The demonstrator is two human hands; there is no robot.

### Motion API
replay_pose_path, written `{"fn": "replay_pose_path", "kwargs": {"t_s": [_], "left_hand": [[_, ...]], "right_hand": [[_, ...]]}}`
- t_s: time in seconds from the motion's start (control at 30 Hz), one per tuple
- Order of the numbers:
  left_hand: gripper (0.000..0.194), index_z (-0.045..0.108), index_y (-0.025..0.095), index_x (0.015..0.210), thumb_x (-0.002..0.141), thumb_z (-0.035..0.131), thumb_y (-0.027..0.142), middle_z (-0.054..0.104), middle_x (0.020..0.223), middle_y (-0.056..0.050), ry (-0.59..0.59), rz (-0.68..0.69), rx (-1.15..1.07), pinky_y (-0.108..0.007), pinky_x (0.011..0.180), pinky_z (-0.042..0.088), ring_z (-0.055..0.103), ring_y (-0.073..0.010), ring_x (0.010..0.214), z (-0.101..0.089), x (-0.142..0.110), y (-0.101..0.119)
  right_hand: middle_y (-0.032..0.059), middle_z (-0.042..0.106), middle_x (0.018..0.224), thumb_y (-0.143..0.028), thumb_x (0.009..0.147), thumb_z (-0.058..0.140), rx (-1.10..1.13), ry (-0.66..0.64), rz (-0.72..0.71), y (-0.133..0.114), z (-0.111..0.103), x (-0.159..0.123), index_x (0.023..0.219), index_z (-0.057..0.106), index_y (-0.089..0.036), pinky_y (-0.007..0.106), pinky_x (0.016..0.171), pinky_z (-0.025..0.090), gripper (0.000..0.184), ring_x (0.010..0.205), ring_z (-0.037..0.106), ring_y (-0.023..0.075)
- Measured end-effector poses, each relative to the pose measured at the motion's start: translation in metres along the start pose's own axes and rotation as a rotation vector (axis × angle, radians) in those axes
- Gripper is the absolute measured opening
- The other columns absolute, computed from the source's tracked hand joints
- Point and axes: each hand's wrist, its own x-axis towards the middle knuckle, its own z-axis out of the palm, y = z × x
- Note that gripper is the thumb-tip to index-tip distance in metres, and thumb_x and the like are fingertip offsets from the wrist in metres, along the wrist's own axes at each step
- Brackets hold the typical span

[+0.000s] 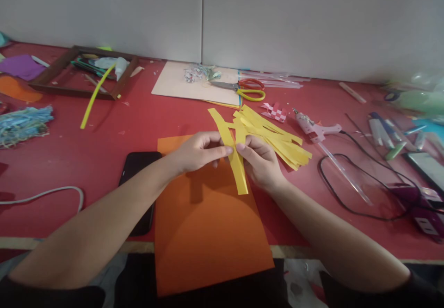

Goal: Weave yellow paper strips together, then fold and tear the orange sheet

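Observation:
Between my two hands, yellow paper strips [237, 174] cross each other above an orange sheet [211, 234]. My left hand [206, 150] pinches the strips from the left, thumb on top. From the right, my right hand [260, 160] grips them the same way, its thumb close to the other thumb. Just behind my right hand lies a loose pile of yellow paper strips [277, 137]. How the held strips are folded or joined under my thumbs cannot be made out.
A black phone [140, 169] lies partly under my left forearm. Scissors [239, 87] rest on pale sheets [169, 81] at the back. On the right are a pink glue gun [314, 126] with a looping black cord, a woven pink piece [274, 112] and pens. A wooden frame [111, 93] stands left.

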Motion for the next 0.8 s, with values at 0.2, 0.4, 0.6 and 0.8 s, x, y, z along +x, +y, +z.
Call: {"fn": "replay_pose_path", "kwargs": {"t_s": [0.2, 0.4, 0.6, 0.8], "left_hand": [[0.021, 0.066, 0.015, 0.085, 0.088, 0.066, 0.036, 0.063, 0.075, 0.001, 0.016, 0.033, 0.012, -0.02, 0.053, 0.042, 0.053, -0.0053, 0.053, -0.001, -0.001, -0.001], [0.028, 0.07, 0.015, 0.091, 0.089, 0.066, 0.043, 0.071, 0.082, -0.003, -0.135, -0.036, 0.064, -0.02, 0.057, 0.042, 0.057, -0.0078, 0.063, 0.0, -0.004, -0.001], [0.025, 0.069, 0.015, 0.093, 0.088, 0.066, 0.039, 0.068, 0.081, -0.002, -0.054, -0.011, 0.037, -0.024, 0.06, 0.046, 0.055, -0.0085, 0.061, -0.001, 0.001, -0.005], [0.027, 0.07, 0.016, 0.095, 0.085, 0.068, 0.04, 0.066, 0.081, -0.002, -0.04, 0.025, 0.011, -0.023, 0.058, 0.046, 0.055, -0.0095, 0.064, 0.0, 0.0, -0.004]], "right_hand": [[-0.0042, 0.058, 0.062, -0.042, 0.086, 0.071, 0.011, 0.032, -0.013, -0.006, 0.003, 0.0, 0.072, 0.057, -0.023, 0.027, 0.054, 0.044, 0.028, 0.054, 0.053, 0.0109], [-0.0036, 0.061, 0.058, -0.043, 0.086, 0.071, -0.034, 0.033, 0.01, -0.01, 0.006, -0.001, 0.07, 0.055, -0.022, 0.027, 0.047, 0.042, 0.031, 0.049, 0.056, 0.0123], [-0.0029, 0.06, 0.063, -0.045, 0.089, 0.067, 0.015, -0.013, 0.039, -0.002, 0.001, 0.0, 0.072, 0.059, -0.022, 0.028, 0.057, 0.046, 0.029, 0.056, 0.055, 0.0123], [-0.0036, 0.056, 0.062, -0.048, 0.084, 0.071, -0.059, 0.001, 0.02, -0.001, -0.001, -0.001, 0.072, 0.057, -0.024, 0.028, 0.054, 0.045, 0.03, 0.055, 0.051, 0.0124]]}}
